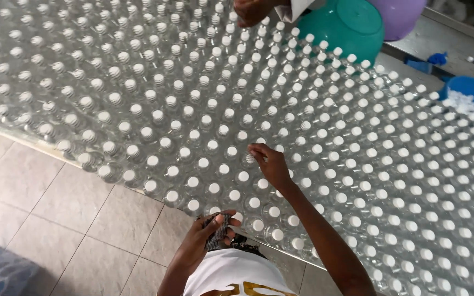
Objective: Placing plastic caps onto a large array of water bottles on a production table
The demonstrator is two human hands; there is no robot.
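White caps top nearly every clear plastic bottle here, and our right hand (272, 167) reaches in from the near edge of the table (6, 131), fingertips pinched on the neck of one small bottle (249, 159) a few rows in, which looks as yet uncapped. Our left hand (207, 235) hangs back just off the near edge, curled loosely around a dark patterned piece of cloth (219, 230); we cannot tell what else, if anything, it contains. Around the pinched bottle the capped bottles (325, 148) stand upright and touching, row after row, out to the far edge and both sides. To work this one well, we judge it best to keep the wrist high and turn with the fingertips only, so that the neighbours pressed against it do not tip. At the far edge another person's hand (253, 11) rests over the bottles, beside a teal basin (346, 24) and a purple one (399, 13); a blue tub of white caps (470, 98) sits toward the right edge. Below the near edge lies a tiled floor (56, 219).
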